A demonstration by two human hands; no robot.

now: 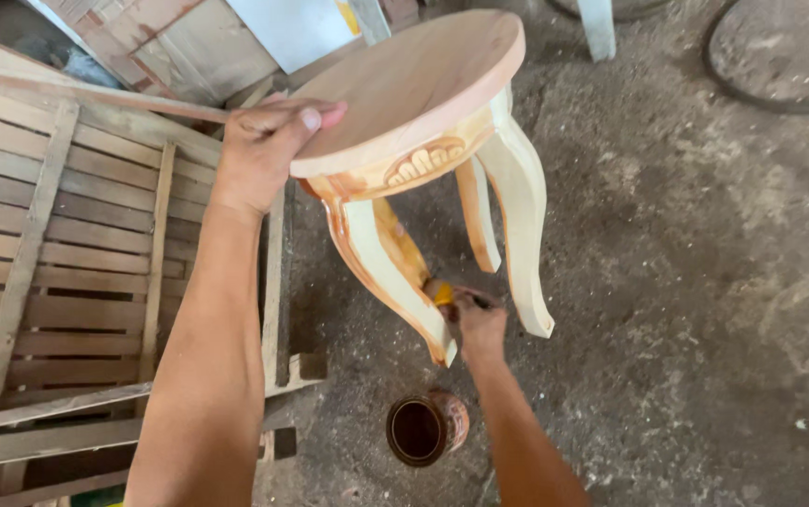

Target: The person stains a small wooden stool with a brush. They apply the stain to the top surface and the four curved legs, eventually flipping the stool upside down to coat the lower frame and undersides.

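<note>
Head view, looking down past two bare forearms at a small round wooden stool [423, 122] tipped on a gritty concrete floor [705, 282]. The left hand [259, 155] clamps the near rim of the round seat, thumb lying flat on top and fingers curled under the edge, its grip pressed shut on the wood and holding the stool tilted. Below and to the right of that grip, the right hand [478, 324] is closed around a small brush [442, 294] with a yellow band; its bristles touch the lower part of the nearest curved leg [390, 272]. The brush handle is mostly hidden in the fist, so its shape is hard to make out. That leg is pale wood streaked with orange-brown stain, and the carved apron under the seat shows the same colour. Two further legs, beyond the right grip, look mostly pale. Just below the right hand, an open round can [426, 428] of dark liquid stands on the floor. Left of the left forearm lies a slatted wooden frame [67, 244].
</note>
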